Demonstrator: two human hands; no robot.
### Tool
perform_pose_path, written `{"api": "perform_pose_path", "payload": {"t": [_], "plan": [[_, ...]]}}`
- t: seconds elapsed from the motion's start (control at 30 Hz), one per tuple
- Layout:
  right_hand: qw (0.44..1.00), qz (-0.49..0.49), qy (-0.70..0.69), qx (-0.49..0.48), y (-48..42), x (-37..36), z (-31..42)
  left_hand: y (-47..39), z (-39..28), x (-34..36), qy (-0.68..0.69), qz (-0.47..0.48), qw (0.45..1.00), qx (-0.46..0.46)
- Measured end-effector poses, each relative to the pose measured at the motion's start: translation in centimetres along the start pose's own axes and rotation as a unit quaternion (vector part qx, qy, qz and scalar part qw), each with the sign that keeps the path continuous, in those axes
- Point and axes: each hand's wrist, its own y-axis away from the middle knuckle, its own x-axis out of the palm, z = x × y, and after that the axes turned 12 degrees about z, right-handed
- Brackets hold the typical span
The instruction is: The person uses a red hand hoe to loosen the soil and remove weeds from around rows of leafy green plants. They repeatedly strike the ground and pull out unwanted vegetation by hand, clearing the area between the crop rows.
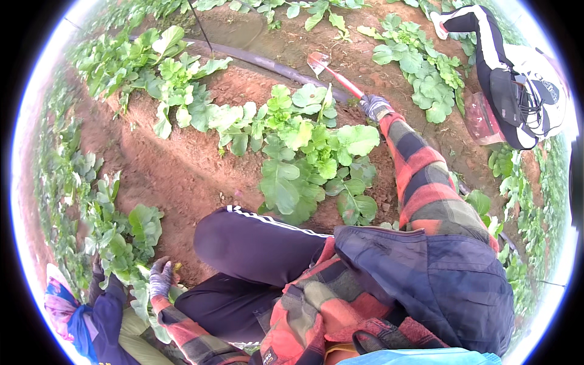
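My right hand, in a grey patterned glove, grips the end of the red handle of a hand tool. The tool's flat head is pale with a red edge and lies over bare soil beside a dark hose. Down at the left, my gloved left hand hangs by the leaves of a plant row, fingers loosely bent and apart, with nothing visible in it. Between my hands grows a row of leafy green plants that look like radish or a similar brassica, just past my bent knee.
A dark irrigation hose runs along the soil, with a thin black stake near it. At upper right a person stands near a reddish see-through container. Another person in a headscarf bends over plants at lower left.
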Motion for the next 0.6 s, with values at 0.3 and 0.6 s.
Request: {"api": "perform_pose_path", "payload": {"t": [0.3,0.6], "plan": [[0.999,-0.005,-0.004,-0.046,-3.0,-2.4,6.2,-1.2,0.0,-0.1,-0.005,-0.006,1.0,0.013],[0.997,0.018,0.071,0.019,-9.0,-3.9,6.9,0.2,0.1,0.2,0.024,-0.022,0.999,0.005]]}}
